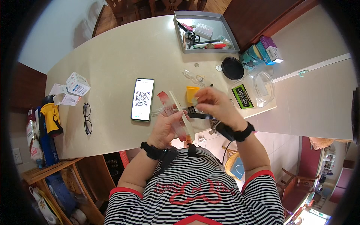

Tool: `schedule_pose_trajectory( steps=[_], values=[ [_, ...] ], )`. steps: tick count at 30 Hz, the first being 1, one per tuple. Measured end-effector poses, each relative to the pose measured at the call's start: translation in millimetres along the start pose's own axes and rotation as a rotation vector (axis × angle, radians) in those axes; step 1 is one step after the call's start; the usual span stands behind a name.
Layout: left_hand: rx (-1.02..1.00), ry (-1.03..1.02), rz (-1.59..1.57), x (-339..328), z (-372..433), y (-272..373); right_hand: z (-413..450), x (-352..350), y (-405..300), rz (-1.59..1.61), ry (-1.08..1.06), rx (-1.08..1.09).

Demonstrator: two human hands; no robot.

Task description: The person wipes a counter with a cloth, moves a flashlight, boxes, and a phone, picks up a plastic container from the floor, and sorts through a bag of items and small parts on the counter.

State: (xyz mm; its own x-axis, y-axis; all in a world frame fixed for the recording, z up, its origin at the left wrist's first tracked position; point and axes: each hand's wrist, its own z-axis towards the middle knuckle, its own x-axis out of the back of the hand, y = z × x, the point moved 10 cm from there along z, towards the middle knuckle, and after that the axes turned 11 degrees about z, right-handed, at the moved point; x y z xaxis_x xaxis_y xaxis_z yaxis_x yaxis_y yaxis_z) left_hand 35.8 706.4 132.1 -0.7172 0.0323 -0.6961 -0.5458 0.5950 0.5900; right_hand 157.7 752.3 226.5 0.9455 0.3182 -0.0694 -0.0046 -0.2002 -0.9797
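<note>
My left hand (166, 128) grips a long pale plastic strip (184, 119) together with a clear, red-tipped plastic piece (166, 101). Close by on the right, my right hand (215, 105) has its thumb and forefinger pinched near a small yellow container (192, 94); a small pale thing seems to be at the fingertips, too blurred to name. Dark small items and a black strap (199, 115) lie beneath the hands. Clear plastic spoon-like pieces (194, 77) rest beyond the yellow container. A phone (142, 99) showing a printed-style code lies left of my hands.
A grey tray (208, 51) holds scissors, pens and a small box. At right stand a clear plastic jar (258, 90), its black lid (232, 68) and a blue-green can (251, 57). Eyeglasses (87, 118), a small white box (78, 83) and a yellow-and-blue bottle (50, 119) are at left.
</note>
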Motion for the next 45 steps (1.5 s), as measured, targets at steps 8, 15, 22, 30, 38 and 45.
schedule_pose_trajectory(
  steps=[8,15,22,30,38,45],
  values=[
    [-0.018,0.006,-0.039,4.2,2.2,-9.6,6.3,-38.3,26.3,-0.347,-0.14,-0.039],
    [0.017,0.078,-0.02,7.5,-3.7,-4.7,58.3,31.2,10.7,-0.505,-0.034,0.065],
    [-0.049,0.065,-0.021,13.9,0.4,0.7,104.4,70.9,47.0,-1.009,-0.002,-0.032],
    [-0.072,0.094,-0.046,14.0,1.7,7.4,126.0,81.4,71.3,-1.018,0.04,-0.123],
    [-0.069,0.107,-0.054,16.6,6.9,10.5,126.3,81.9,71.7,-0.988,0.057,-0.113],
    [-0.109,0.089,-0.092,8.0,4.0,22.4,125.6,84.7,76.6,-0.955,0.043,-0.133]
  ],
)
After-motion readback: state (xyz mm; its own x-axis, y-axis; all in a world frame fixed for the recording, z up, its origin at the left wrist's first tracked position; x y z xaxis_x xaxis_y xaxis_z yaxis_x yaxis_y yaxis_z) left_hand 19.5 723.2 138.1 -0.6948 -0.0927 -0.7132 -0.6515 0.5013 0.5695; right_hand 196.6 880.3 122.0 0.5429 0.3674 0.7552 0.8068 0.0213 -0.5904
